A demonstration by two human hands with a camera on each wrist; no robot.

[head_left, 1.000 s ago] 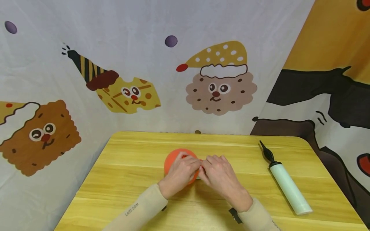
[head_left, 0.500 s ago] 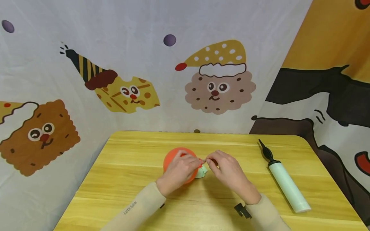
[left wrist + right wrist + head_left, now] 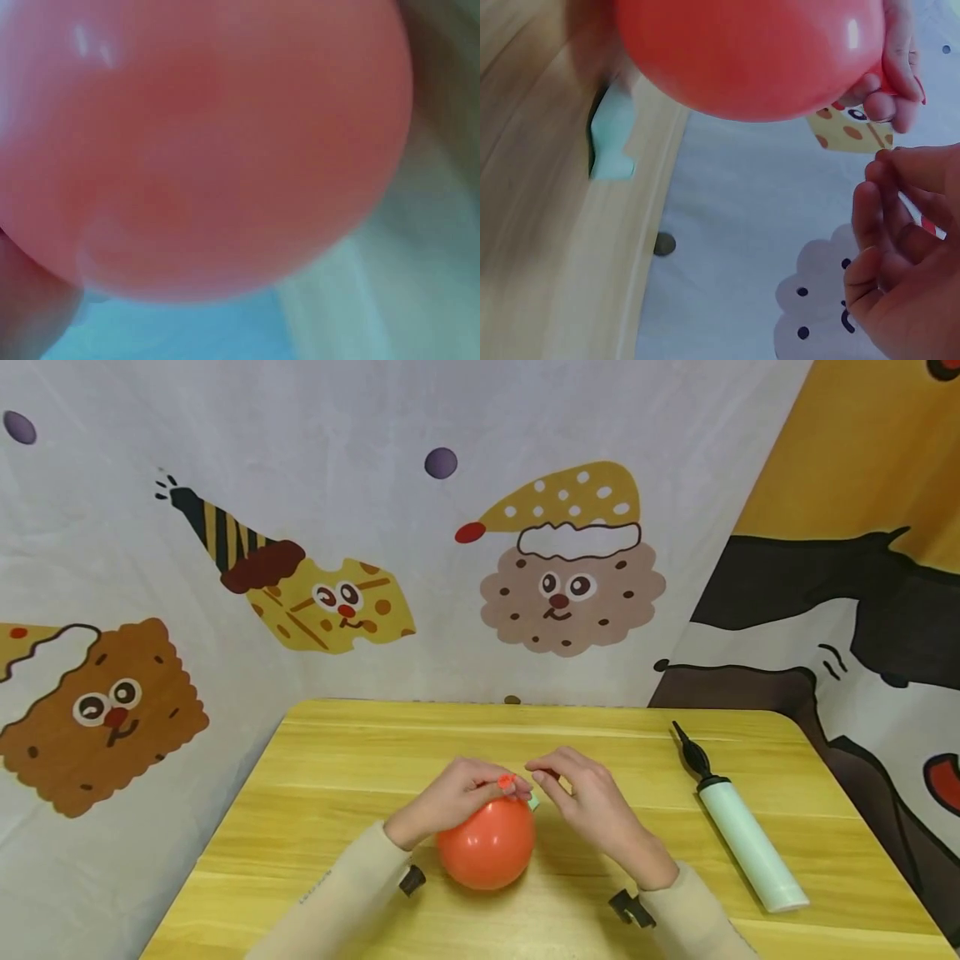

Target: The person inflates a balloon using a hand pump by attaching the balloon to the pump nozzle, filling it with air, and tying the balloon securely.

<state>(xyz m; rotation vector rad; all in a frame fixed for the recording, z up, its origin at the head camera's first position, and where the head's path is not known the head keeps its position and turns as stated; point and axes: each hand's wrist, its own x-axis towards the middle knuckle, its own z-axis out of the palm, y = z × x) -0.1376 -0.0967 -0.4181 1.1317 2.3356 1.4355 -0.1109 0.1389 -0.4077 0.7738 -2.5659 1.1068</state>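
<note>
A round inflated red-orange balloon (image 3: 486,845) is near the middle of the table, and its surface fills most of the left wrist view. My left hand (image 3: 455,793) pinches it at the neck, with the balloon's lip (image 3: 506,782) showing above the thumb. Just right of the neck is my right hand (image 3: 592,797), apart from the balloon, fingers loosely bent and nothing visible between them. Behind the balloon lies a limp mint-green piece (image 3: 613,135), shaped like an uninflated balloon; in the head view only a corner shows.
A mint-green hand pump (image 3: 752,845) with a black nozzle lies on the right side of the wooden table (image 3: 337,777). Behind the table hangs a white curtain (image 3: 360,435) printed with cartoon snacks.
The balloon has swung toward the person, its neck now upward, as the left hand turned. My right hand has drawn away to the right from the neck.
</note>
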